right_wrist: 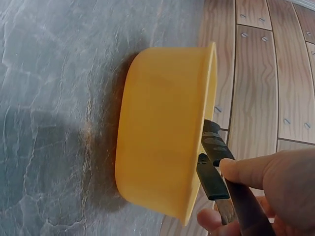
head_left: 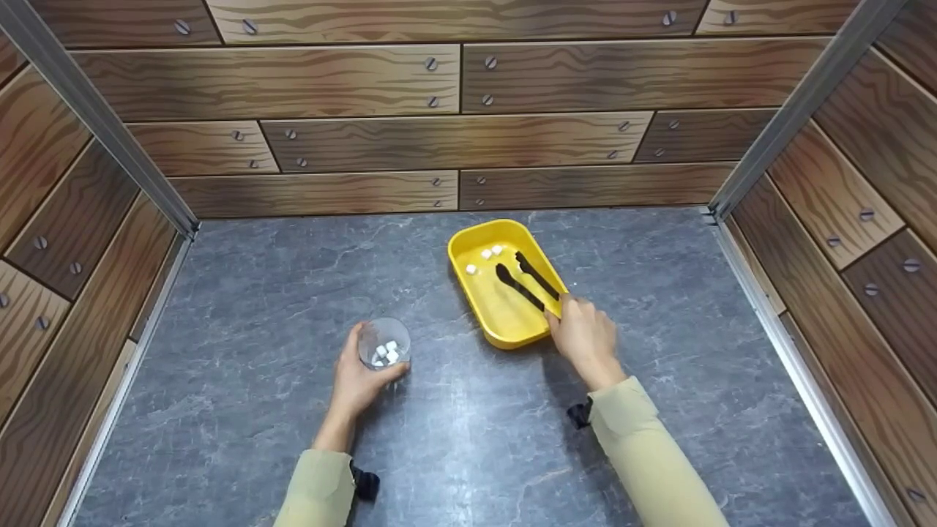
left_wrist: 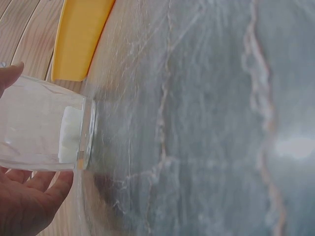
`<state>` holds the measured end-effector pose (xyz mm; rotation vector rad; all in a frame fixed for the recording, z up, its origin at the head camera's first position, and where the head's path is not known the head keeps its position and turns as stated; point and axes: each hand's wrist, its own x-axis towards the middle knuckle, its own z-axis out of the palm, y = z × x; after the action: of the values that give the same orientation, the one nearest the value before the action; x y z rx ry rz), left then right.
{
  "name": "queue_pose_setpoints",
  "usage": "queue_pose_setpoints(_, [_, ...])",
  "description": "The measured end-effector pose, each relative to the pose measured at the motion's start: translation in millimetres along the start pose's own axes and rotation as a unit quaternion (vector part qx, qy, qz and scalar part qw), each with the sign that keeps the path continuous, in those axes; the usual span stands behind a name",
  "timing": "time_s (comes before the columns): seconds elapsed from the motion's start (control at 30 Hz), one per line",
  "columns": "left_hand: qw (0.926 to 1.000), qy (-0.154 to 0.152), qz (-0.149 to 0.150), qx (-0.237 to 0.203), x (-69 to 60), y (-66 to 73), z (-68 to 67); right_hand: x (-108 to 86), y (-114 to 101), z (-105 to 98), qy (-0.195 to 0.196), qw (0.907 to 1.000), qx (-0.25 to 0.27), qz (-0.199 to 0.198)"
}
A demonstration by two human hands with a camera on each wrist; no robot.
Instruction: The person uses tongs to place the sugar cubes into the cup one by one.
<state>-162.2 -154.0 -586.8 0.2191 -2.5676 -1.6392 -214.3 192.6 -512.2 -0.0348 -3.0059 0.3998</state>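
Observation:
In the head view my left hand (head_left: 356, 377) grips a clear glass (head_left: 372, 333) round its side, thumb and fingers on opposite walls. Several white cubes (head_left: 392, 356) lie at the bottom of the glass. The left wrist view shows the glass (left_wrist: 34, 123) standing on the surface. My right hand (head_left: 585, 333) holds black tongs (head_left: 523, 290), their two arms apart and reaching over the rim into a yellow tray (head_left: 505, 340). Nothing shows between the tong tips. Three white cubes (head_left: 471, 269) lie near the tray's far left end.
A grey marbled surface (head_left: 293, 278) lies under the glass and tray. Wood-patterned walls (head_left: 366, 80) close off the back and both sides, with metal strips (head_left: 812, 388) along their edges. Each wrist carries a black strap device (head_left: 364, 483).

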Motion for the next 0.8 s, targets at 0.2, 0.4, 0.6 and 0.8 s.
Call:
queue_pose_setpoints(0.2, [1.0, 0.002, -0.001, 0.001, 0.1, 0.3, 0.1, 4.5, -1, 2, -0.001, 0.9997, -0.025, -0.001])
queue_pose_setpoints(0.4, [1.0, 0.004, -0.002, 0.003, 0.2, 0.6, 0.0, 9.2, -3, 4, 0.003, 0.9992, -0.039, 0.002])
queue_pose_setpoints(0.6, [1.0, 0.007, 0.004, 0.0, 0.2, -0.4, 0.5, 13.2, -3, 4, -0.005, 0.9992, -0.039, 0.006])
queue_pose_setpoints(0.8, [1.0, 0.004, -0.001, 0.002, 0.4, 0.0, 0.3, 17.6, -4, 4, -0.033, 0.9984, -0.044, 0.014])
